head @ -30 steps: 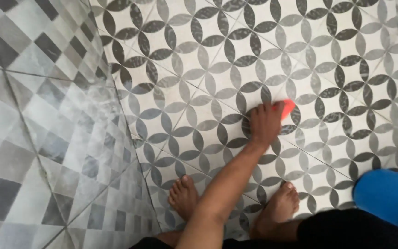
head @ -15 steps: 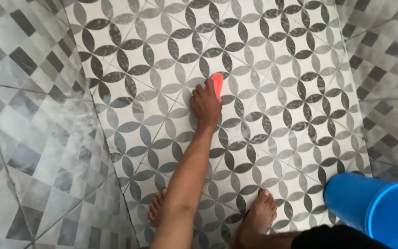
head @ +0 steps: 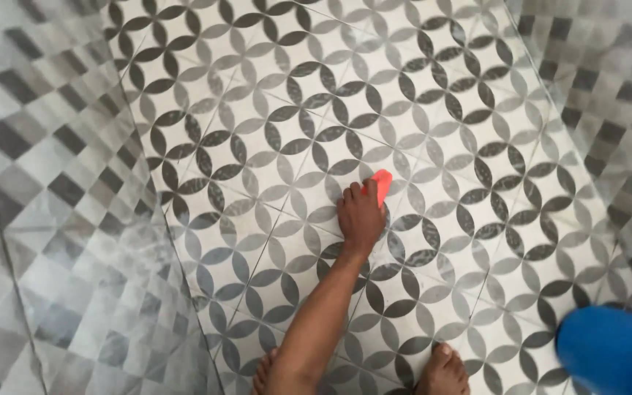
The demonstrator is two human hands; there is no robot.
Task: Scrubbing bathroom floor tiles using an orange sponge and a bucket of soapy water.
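My left hand point(head: 360, 218) presses flat on the patterned floor tiles point(head: 272, 146), arm stretched forward from the bottom of the view. Its fingers are closed over a small pink-orange sponge point(head: 382, 184), which sticks out past the fingertips on the right side. The sponge lies against the floor. My right hand is out of sight. My two bare feet point(head: 442, 371) stand on the tiles just behind the arm, one on each side.
A blue plastic bucket point(head: 612, 350) stands at the bottom right, partly cut off. Grey diamond-patterned wall tiles point(head: 45, 219) rise on the left, and another tiled wall point(head: 616, 110) on the right. The floor has a black-and-white petal pattern.
The hand and sponge have shifted across the floor, first leftwards and farther out, then a little nearer. The view has moved too, and the bucket now sits lower right.
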